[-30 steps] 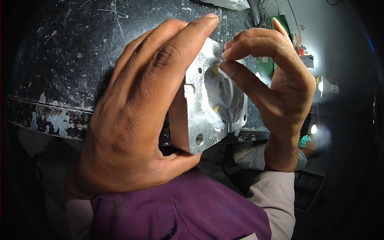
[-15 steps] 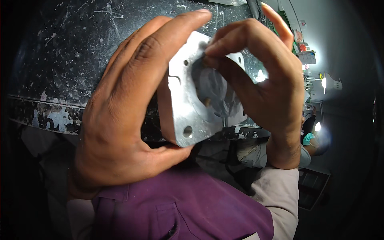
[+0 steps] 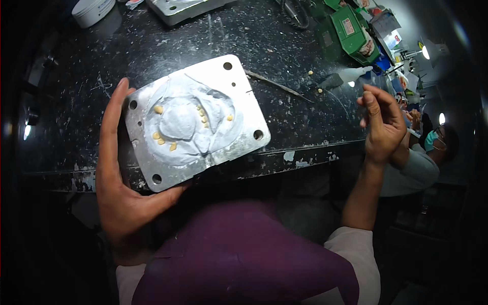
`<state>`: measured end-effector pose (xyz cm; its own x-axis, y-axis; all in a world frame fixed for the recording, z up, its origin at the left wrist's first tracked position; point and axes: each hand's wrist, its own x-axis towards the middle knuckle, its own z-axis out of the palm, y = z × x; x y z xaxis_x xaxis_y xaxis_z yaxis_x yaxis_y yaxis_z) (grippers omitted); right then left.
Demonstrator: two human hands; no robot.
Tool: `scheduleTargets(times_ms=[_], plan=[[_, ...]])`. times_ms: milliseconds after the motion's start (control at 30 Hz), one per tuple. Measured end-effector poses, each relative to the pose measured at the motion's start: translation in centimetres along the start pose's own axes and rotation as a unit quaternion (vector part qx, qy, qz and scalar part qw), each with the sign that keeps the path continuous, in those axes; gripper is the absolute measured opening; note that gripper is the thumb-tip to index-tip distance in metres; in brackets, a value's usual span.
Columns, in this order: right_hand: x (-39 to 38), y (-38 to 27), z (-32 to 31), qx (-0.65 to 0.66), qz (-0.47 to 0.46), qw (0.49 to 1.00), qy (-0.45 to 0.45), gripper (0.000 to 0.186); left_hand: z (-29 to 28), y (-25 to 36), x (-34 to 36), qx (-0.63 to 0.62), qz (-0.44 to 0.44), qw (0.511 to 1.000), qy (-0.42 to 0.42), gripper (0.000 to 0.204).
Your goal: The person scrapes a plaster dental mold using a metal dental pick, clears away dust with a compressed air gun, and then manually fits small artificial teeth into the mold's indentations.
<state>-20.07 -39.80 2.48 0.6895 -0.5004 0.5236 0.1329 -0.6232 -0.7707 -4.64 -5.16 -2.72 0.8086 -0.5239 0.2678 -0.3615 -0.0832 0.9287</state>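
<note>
The white tub (image 3: 90, 14) and green box (image 3: 351, 41) bear unreadable print.

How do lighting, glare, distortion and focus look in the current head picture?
Head view: bright light on the silver rectangular plaster-filled metal block; glare at the lit white lamp; side margins nearly black; the front edge of the scratched black tabletop seems slightly bowed; the purple cloth apron looks softly blurred.

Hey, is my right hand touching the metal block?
Apart: the head view shows a wide stretch of dark tabletop between your right hand and the metal block.
</note>
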Motion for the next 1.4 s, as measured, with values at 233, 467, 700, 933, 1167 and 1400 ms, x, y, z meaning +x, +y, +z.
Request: scheduleTargets(times_ms=[233, 467, 700, 933, 1167, 1400], plan=[[-2.3, 3.6, -4.9, -0.084, 0.028, 0.996, -0.018, 0.015, 0.4, 0.7, -0.9, 0.126, -0.011, 0.992, -0.008, 0.127], [1.5, 3.4, -0.1, -0.162, 0.031, 0.980, -0.113, 0.015, 0.3, 0.7, -4.0, 0.382, 0.145, 0.903, 0.134, 0.109], [4.9, 4.8, 1.6, -0.219, 0.021, 0.961, -0.167, 0.022, -0.2, -0.9, -11.7, -0.226, -0.191, 0.918, -0.263, 0.074], [5.7, 4.6, 2.4, -0.227, 0.016, 0.950, -0.212, 0.017, -1.9, -4.3, -12.3, -0.290, -0.241, 0.815, -0.441, 0.119], [2.4, -1.7, 3.6, -0.012, -0.038, 0.984, -0.174, 0.016, -6.6, -1.4, -5.4, -0.184, -0.110, 0.836, -0.505, 0.065], [2.0, -3.7, 7.7, 0.215, 0.013, 0.949, -0.230, 0.012, -4.4, 2.0, 1.6, 0.237, 0.079, 0.965, -0.074, 0.115]])
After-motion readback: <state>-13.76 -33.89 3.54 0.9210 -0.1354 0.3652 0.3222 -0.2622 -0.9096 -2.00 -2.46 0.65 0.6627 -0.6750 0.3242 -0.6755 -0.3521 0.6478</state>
